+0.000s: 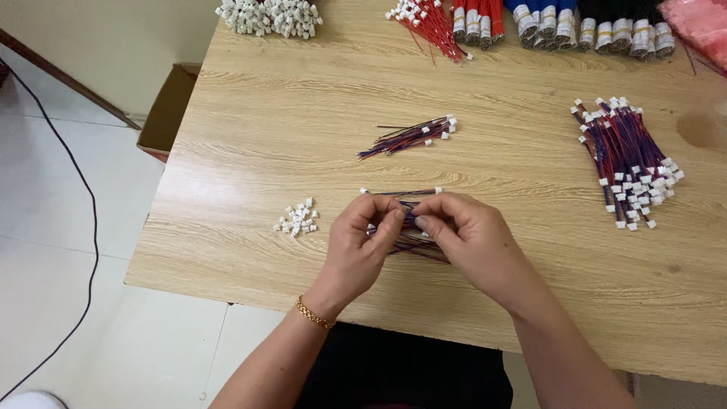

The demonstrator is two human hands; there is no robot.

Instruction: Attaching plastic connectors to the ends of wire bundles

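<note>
Left hand (367,241) and right hand (463,231) pinched shut together on a thin red-and-blue wire bundle (413,227) over the pale wood-grain table (250,151); small white plastic connectors (297,218) just left, longer finished wire pile (628,159) far right.

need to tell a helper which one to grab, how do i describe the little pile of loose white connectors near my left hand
Start at the wooden table and find the left hand near its front edge. Just left of that hand lies a small pile of loose white connectors. Unlike the bigger white heap at the far corner, it is tiny, and no wires are attached.
</note>
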